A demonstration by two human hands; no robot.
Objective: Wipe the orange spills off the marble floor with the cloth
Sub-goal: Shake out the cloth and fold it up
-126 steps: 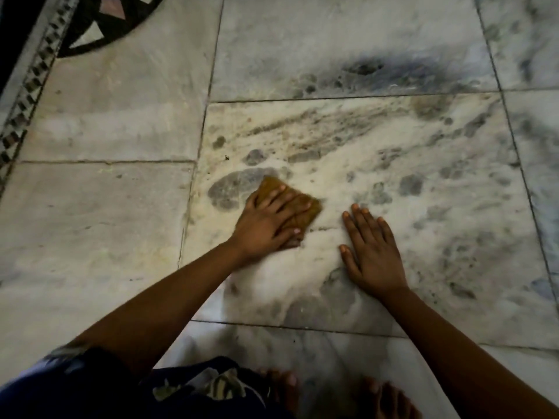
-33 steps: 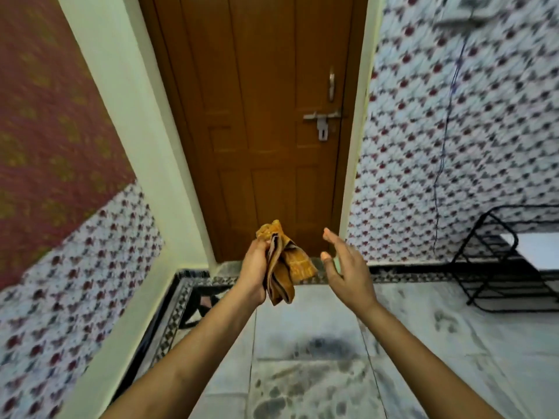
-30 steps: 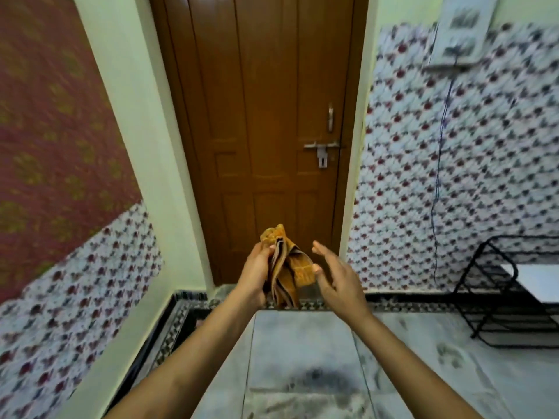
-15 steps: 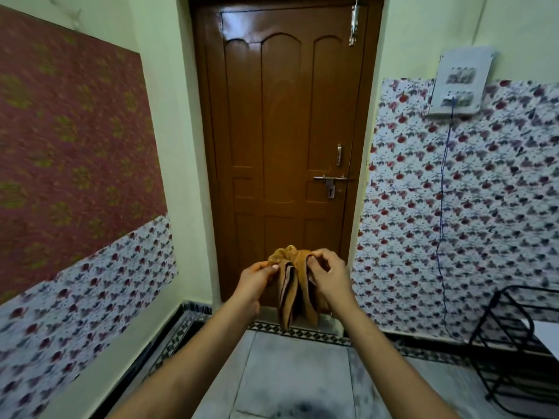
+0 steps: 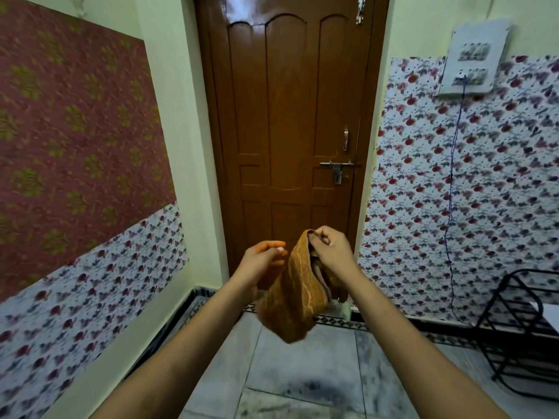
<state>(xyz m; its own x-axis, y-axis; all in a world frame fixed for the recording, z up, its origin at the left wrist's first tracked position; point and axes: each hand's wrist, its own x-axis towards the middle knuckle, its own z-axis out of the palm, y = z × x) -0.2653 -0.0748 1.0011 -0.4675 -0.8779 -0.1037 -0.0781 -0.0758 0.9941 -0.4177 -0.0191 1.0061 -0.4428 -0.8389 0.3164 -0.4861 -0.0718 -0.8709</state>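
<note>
The left hand (image 5: 260,261) is raised in front of the body with its fingers (image 5: 273,247) loosely curled and holding nothing; the fingertips end just short of the cloth's left edge, and whether they brush it cannot be told. Immediately to the right of those fingertips hangs the cloth (image 5: 295,293), an orange-brown towel folded into a drooping loop, held up in the air well above the floor (image 5: 305,367). Its top edge is pinched in the right hand (image 5: 328,249), whose fingers (image 5: 317,238) are clenched over the fabric, and the rest of the cloth sags down and to the left below them, passing under the left hand's wrist. Beyond both hands stands a closed brown door (image 5: 290,131). Far below the fingers, the marble floor shows a dark smudge (image 5: 311,385) near the bottom edge. To the right of the right forearm, a black wire rack (image 5: 520,328) stands against the flowered wall (image 5: 472,192).
</note>
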